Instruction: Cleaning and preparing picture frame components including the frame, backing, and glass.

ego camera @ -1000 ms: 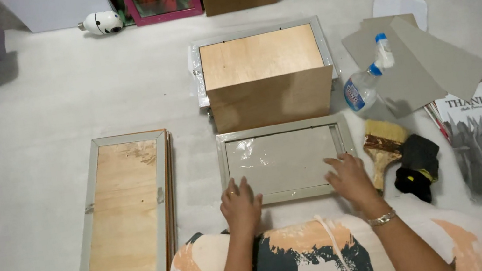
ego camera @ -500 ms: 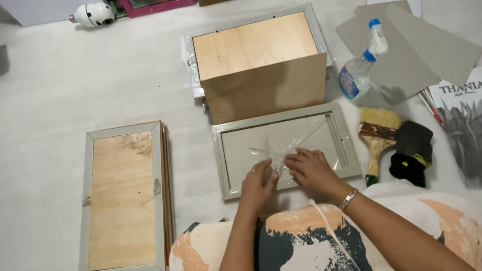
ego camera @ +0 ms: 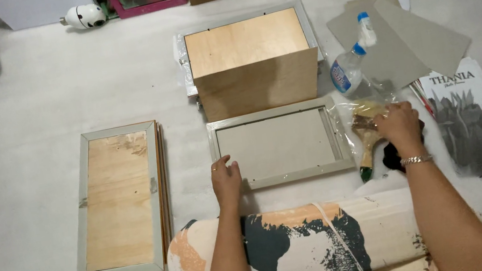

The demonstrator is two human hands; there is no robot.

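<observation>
My left hand [ego camera: 225, 180] rests flat and loose on the floor [ego camera: 12, 114], fingertips touching the near left corner of the grey picture frame [ego camera: 280, 144] that lies face down in front of me. My right hand [ego camera: 399, 124] is off to the right, fingers curled over the paintbrush [ego camera: 367, 135] beside the frame; I cannot tell if it truly grips it. The frame's back looks bare, with no wooden panel in it, so I judge the work partly done. A spray bottle [ego camera: 350, 61] and grey boards [ego camera: 406, 38] lie beyond. A backed frame [ego camera: 116, 200] lies left.
</observation>
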